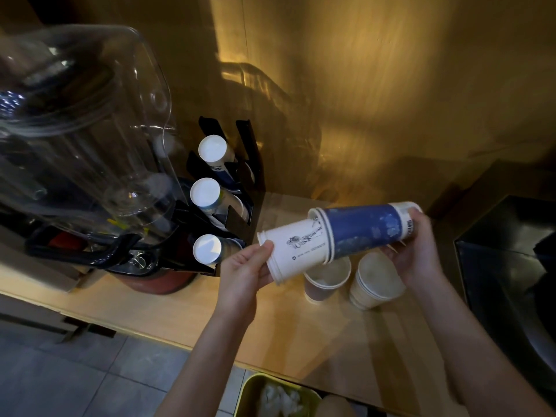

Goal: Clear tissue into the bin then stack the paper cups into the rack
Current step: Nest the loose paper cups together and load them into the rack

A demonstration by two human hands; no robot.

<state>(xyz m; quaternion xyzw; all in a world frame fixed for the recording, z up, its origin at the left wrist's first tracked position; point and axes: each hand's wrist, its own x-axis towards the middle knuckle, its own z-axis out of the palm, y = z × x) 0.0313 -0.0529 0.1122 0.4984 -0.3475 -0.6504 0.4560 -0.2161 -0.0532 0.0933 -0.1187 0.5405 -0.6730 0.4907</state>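
Observation:
My left hand [245, 267] grips the rim end of a white printed paper cup [296, 251]. Its base sits partly inside a blue paper cup [364, 230], which my right hand [416, 248] holds by the bottom end. Both cups lie sideways in the air above the wooden counter [180, 314]. Below them stand an upright cup [326, 279] and a short stack of cups [376, 284]. The black cup rack [240, 188] to the left holds three slanted rows of cups, bottoms facing me. A yellow-green bin [276, 395] at the bottom edge contains white tissue [279, 400].
A large clear plastic dispenser [84, 124] on a red base crowds the left of the counter, touching the rack. A dark box-like object [508, 266] stands at the right. A golden wall runs behind. Grey floor tiles show at lower left.

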